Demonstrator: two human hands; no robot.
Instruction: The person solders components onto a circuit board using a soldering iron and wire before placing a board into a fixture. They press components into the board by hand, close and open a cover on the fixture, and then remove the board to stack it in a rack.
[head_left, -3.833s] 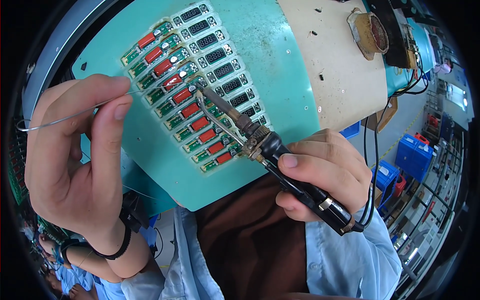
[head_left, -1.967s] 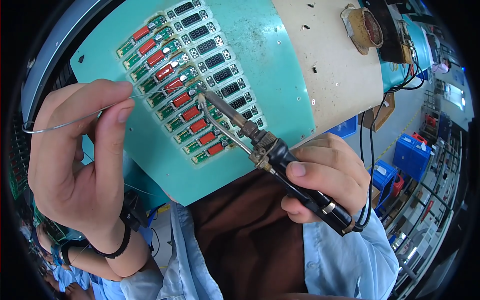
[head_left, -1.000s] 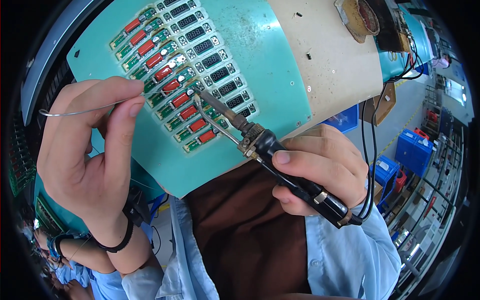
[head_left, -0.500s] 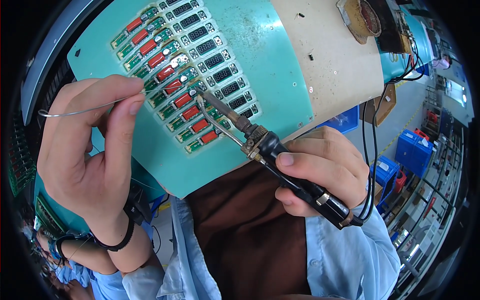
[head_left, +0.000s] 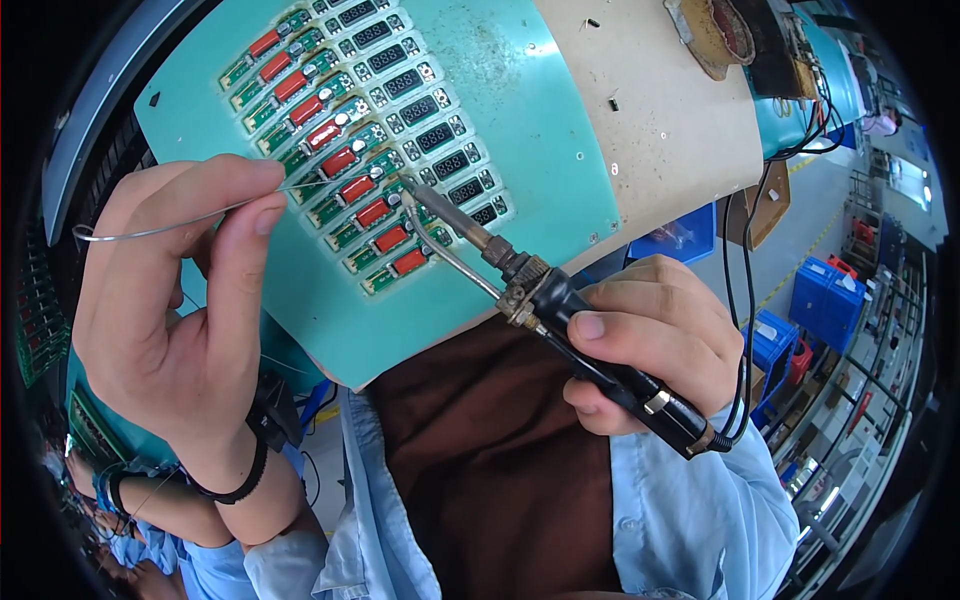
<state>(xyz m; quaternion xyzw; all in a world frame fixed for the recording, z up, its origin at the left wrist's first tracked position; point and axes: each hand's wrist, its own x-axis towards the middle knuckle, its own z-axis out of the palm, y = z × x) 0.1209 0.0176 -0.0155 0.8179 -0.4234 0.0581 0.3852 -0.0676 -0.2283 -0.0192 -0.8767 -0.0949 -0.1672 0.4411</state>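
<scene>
My left hand (head_left: 175,290) pinches a thin, curved solder wire (head_left: 150,234) between thumb and forefinger. The wire's far end reaches over a row of narrow green circuit boards (head_left: 385,160), each with a red block-shaped part, a small round can and a black digit display. In my right hand (head_left: 665,335) is a black-handled soldering iron (head_left: 560,298), with a thin metal tube running alongside its shaft. Its tip hangs over the boards near the wire's end; whether either touches a board, I cannot tell.
The boards lie on a green mat (head_left: 545,150) over a beige surface (head_left: 680,130). A round brown-lined holder (head_left: 725,35) stands at the far right. Black cables (head_left: 750,290) trail from the iron. Blue bins (head_left: 828,305) sit lower right. Another person's forearm (head_left: 175,510) shows lower left.
The iron has shifted slightly right, its tip now nearer the close end of the row. Boards and mat appear a little farther up and left in view. My left hand has barely moved.
</scene>
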